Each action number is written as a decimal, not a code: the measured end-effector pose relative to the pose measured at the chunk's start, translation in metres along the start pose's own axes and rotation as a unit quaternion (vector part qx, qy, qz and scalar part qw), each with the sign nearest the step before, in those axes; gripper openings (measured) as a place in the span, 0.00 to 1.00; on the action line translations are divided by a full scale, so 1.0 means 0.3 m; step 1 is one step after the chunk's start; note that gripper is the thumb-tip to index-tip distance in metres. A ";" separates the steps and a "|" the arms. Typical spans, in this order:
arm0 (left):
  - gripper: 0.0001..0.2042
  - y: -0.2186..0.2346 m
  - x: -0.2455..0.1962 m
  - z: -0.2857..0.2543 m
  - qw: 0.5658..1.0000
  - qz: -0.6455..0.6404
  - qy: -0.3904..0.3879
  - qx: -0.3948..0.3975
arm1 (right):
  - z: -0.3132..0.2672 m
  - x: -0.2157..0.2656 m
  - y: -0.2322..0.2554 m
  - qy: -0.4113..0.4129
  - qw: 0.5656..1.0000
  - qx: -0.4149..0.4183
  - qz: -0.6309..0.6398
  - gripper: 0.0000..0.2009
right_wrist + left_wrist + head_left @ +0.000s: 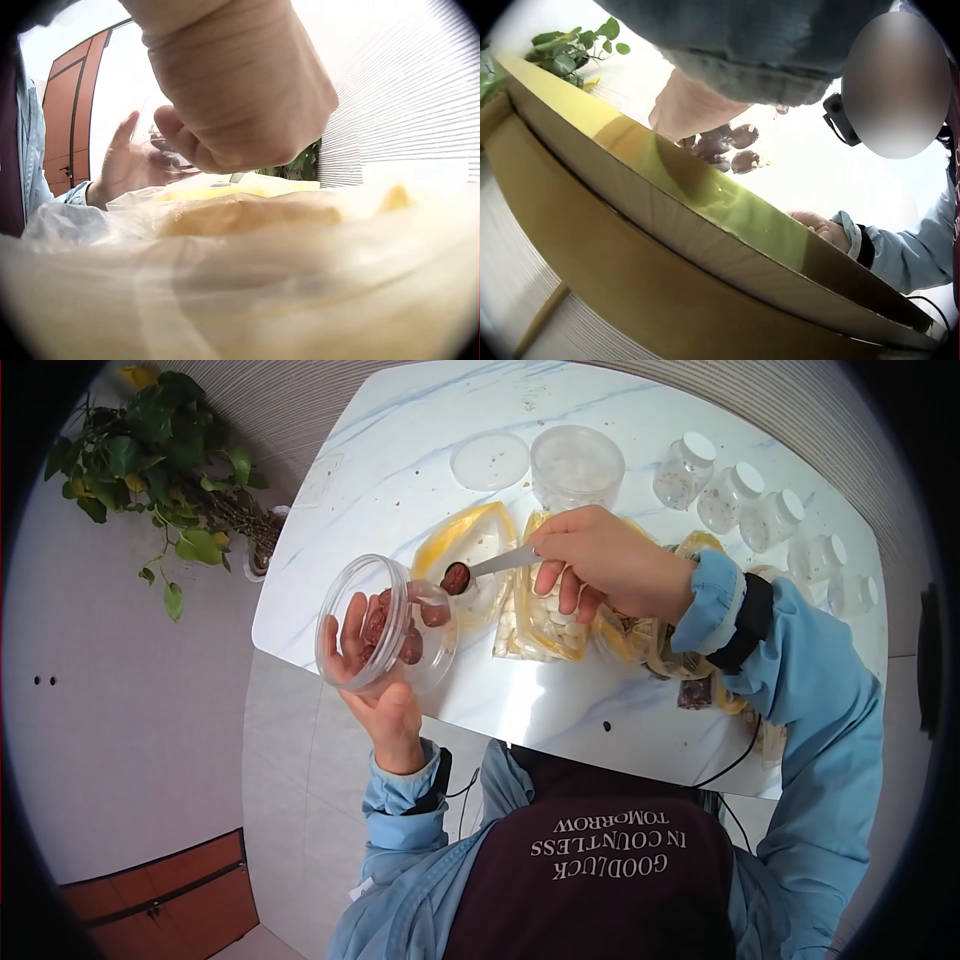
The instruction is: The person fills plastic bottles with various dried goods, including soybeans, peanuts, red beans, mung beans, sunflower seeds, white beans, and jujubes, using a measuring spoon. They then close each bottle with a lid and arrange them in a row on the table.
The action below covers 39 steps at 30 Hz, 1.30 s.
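Red dates (375, 625) are held inside a clear jar (440, 665), which is tilted on its side above the near left part of the table; which end is open cannot be told for certain. The marbled white table (350, 470) is the largest surface shown, with a leafy plant (150, 450) seen beyond its left side. Across the middle of the table, an open yellow-edged bag (465, 540) is laid just beside a bag of white beans (560, 630), and more packets (695, 693) are bunched to the right, partly covered by the right forearm. The jar is gripped by the left hand (388, 718), its fingers bent around the outside. At the far side, a round clear tub (578, 470) is placed beside a flat translucent lid (490, 461). A spoon (505, 561) is grasped by its handle in the curled fingers of the right hand (610, 560), above the bags. Five small white-capped jars (685, 472) are lined up at the far right. A single date (455, 578) is carried at the spoon's end, near the jar. A small dark piece (607, 727) is seen near the front edge.
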<state>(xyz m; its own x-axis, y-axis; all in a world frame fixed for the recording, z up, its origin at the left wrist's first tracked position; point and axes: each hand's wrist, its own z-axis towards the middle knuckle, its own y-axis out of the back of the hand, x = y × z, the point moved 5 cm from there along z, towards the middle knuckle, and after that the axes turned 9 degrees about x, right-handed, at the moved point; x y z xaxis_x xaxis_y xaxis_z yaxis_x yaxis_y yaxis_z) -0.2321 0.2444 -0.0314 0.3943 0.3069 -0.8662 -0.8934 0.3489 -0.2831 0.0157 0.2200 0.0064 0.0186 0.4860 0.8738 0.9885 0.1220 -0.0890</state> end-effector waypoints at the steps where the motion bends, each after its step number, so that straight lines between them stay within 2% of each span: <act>1: 0.52 0.000 -0.010 -0.005 1.000 0.010 0.004 0.001 | -0.007 0.001 0.005 0.003 1.000 0.001 0.015 0.11; 3: 0.53 0.005 -0.032 -0.017 1.000 0.029 0.010 0.003 | -0.028 0.011 0.017 0.008 0.999 0.003 0.045 0.10; 6: 0.54 0.024 -0.046 -0.037 0.996 0.089 -0.006 0.001 | -0.074 0.067 0.021 0.042 0.999 -0.021 0.023 0.11; 9: 0.54 0.021 -0.065 -0.052 0.984 0.176 0.007 0.034 | -0.134 0.140 0.011 0.093 0.995 -0.026 -0.005 0.12; 15: 0.55 -0.031 -0.055 -0.071 0.983 0.166 0.030 0.068 | -0.234 0.211 -0.085 0.171 0.981 -0.001 -0.093 0.11; 16: 0.55 -0.038 -0.053 -0.071 0.984 0.159 0.031 0.073 | -0.249 0.222 -0.096 0.257 0.948 -0.022 -0.188 0.10; 18: 0.55 -0.054 -0.051 -0.071 0.986 0.143 0.036 0.078 | -0.268 0.211 -0.129 0.415 0.831 -0.061 -0.365 0.08; 21: 0.55 -0.064 -0.054 -0.074 0.988 0.129 0.042 0.076 | -0.279 0.213 -0.126 0.484 0.789 -0.105 -0.365 0.07; 24: 0.54 -0.046 -0.049 -0.081 0.987 0.139 0.043 0.068 | -0.281 0.229 -0.087 0.387 0.860 -0.106 -0.315 0.07; 27: 0.54 -0.025 -0.047 -0.088 0.988 0.139 0.043 0.059 | -0.246 0.207 -0.057 0.381 0.835 -0.102 -0.384 0.07; 30: 0.54 -0.014 -0.048 -0.090 0.989 0.134 0.041 0.051 | -0.206 0.157 -0.047 0.455 0.727 -0.148 -0.493 0.07; 36: 0.54 -0.003 -0.071 -0.090 0.989 0.139 0.042 0.031 | -0.172 0.104 -0.075 0.364 0.684 -0.096 -0.625 0.06; 39: 0.54 0.002 -0.073 -0.087 0.988 0.145 0.037 0.029 | -0.153 0.051 -0.112 0.378 0.602 -0.072 -0.699 0.06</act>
<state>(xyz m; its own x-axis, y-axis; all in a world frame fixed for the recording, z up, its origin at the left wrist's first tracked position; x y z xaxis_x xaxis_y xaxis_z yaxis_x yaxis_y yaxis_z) -0.2468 0.2147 -0.0234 0.1039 0.3363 -0.9360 -0.9517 0.3071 0.0047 -0.0102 0.1836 0.0448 -0.8381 -0.5451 0.0189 0.1186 -0.1483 0.9818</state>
